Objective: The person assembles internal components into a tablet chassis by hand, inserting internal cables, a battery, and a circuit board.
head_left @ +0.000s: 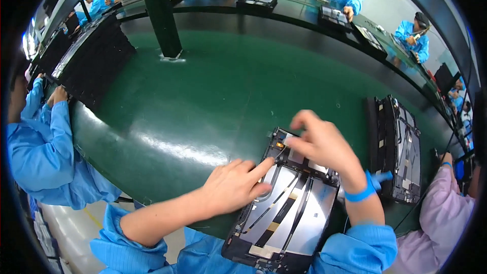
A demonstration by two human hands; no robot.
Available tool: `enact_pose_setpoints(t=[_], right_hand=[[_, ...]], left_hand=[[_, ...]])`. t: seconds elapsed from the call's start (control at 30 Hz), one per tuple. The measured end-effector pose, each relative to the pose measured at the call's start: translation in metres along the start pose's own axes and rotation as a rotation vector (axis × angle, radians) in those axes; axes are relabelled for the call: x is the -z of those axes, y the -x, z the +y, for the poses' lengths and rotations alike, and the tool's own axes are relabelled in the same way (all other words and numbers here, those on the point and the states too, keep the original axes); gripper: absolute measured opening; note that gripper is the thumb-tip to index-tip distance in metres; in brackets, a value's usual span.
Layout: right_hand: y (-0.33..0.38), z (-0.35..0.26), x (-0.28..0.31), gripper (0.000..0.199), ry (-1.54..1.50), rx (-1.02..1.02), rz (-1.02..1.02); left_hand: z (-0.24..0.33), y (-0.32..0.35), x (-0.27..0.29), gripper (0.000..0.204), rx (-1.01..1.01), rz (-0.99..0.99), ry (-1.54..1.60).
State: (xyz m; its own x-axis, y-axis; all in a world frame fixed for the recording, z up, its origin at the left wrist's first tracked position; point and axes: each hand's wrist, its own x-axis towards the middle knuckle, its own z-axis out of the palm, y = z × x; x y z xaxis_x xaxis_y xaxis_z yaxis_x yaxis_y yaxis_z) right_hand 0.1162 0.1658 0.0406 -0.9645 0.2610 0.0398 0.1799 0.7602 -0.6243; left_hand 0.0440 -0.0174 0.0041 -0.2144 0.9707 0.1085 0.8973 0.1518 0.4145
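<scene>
An opened tablet-like device lies in front of me at the table's near edge, its inside facing up. It has a silver plate, black ribbon cables and a dark upper section with small parts. My left hand lies over its upper left side, index finger stretched toward the dark section, fingers apart and nothing seen in them. Above the upper end hovers my right hand, thumb and bent index finger apart. Its other fingers are partly hidden. A blue wristband circles my right wrist.
Several similar opened devices stand stacked on the right of the green table. A black stack stands at the left, near a co-worker in blue. A dark post rises behind. A person in pink sits right.
</scene>
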Motion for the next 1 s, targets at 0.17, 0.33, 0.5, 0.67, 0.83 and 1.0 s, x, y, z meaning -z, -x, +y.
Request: enact_pose_setpoints(t=[0.17, 0.33, 0.5, 0.67, 0.83, 1.0], right_hand=[[0.075, 0.017, 0.028, 0.036, 0.476, -0.336, -0.054], [0.100, -0.003, -0.001, 0.054, -0.049, -0.437, -0.507], [0.016, -0.021, -0.065, 0.052, -0.240, -0.026, -0.482], [-0.121, -0.087, -0.148, 0.056, -0.031, 0.126, -0.278], [-0.171, -0.117, -0.179, 0.058, -0.069, -0.081, -0.088], [-0.122, -0.076, -0.127, 0.032, -0.137, 0.179, -0.248]], left_hand=[[0.014, 0.080, 0.000, 0.088, 0.084, 0.080, 0.112], [0.042, 0.120, -0.034, 0.074, 0.096, 0.169, -0.036], [-0.019, 0.145, -0.002, 0.084, 0.410, 0.153, -0.242], [-0.136, 0.179, 0.055, 0.096, 0.543, 0.479, -0.136], [-0.204, 0.166, 0.090, 0.097, 0.613, 0.468, -0.012], [-0.170, 0.189, 0.038, 0.078, 0.433, 0.869, -0.512]])
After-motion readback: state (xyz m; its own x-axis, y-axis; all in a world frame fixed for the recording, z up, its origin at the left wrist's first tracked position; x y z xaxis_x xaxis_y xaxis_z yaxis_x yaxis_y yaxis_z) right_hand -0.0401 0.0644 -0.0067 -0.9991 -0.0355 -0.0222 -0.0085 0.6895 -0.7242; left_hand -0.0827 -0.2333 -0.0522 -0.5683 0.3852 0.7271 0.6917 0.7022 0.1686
